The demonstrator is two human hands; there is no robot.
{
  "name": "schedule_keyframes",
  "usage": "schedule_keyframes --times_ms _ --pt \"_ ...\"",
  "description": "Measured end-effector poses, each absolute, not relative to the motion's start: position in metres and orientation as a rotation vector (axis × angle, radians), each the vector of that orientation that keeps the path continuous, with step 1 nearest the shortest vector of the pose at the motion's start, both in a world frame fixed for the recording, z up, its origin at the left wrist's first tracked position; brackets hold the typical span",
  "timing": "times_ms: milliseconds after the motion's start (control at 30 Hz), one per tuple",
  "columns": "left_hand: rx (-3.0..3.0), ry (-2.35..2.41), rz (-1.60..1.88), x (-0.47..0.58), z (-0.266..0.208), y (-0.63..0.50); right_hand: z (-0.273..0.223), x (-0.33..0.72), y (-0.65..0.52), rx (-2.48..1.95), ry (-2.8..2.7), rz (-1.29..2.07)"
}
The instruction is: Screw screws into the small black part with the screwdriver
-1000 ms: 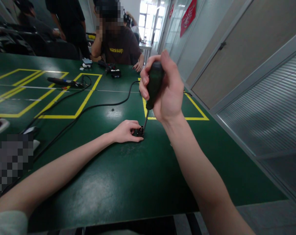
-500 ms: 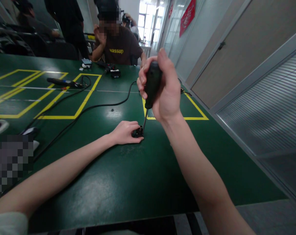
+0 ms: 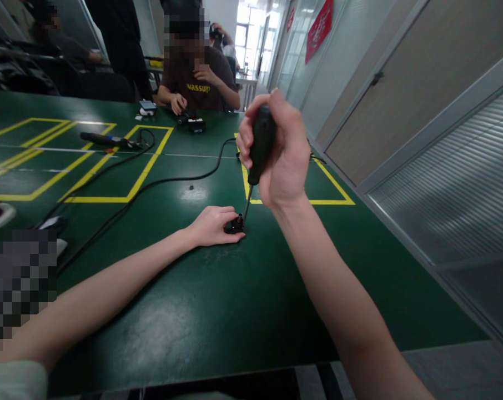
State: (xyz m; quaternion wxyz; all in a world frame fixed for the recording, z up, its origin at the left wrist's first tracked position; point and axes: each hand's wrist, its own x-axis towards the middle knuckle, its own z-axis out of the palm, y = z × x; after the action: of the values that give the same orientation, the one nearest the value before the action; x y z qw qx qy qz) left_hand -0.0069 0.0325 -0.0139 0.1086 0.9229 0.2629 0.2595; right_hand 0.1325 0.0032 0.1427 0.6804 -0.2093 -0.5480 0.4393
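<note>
My right hand [image 3: 281, 147] is wrapped round the dark handle of a screwdriver [image 3: 261, 145], held up over the green table [image 3: 218, 311]. Its thin metal shaft slants down to the right side of a small black part [image 3: 234, 224], where the tip meets or nearly meets it; I cannot tell which. A short round post stands up from that part. My left hand [image 3: 213, 226] pins the part against the tabletop, thumb on the near side and fingers round the far side, so much of it is hidden.
A black cable [image 3: 176, 179] crosses the table behind my left arm. Yellow tape [image 3: 149, 166] marks rectangles on the surface. A black handheld tool [image 3: 110, 140] lies at the left. Across the table a co-worker [image 3: 201, 83] sits by a dark device [image 3: 196, 125].
My right hand has shifted very slightly, with the screwdriver still in it. My left hand keeps its place. The co-worker opposite has lowered a hand to the dark tool on the table.
</note>
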Motion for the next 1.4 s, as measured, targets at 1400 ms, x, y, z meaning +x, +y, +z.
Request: schedule_keyframes --times_ms 1400 --pt "2.707 0.820 0.791 -0.005 -0.014 0.032 0.141 0.134 0.008 -0.397 -1.216 0.952"
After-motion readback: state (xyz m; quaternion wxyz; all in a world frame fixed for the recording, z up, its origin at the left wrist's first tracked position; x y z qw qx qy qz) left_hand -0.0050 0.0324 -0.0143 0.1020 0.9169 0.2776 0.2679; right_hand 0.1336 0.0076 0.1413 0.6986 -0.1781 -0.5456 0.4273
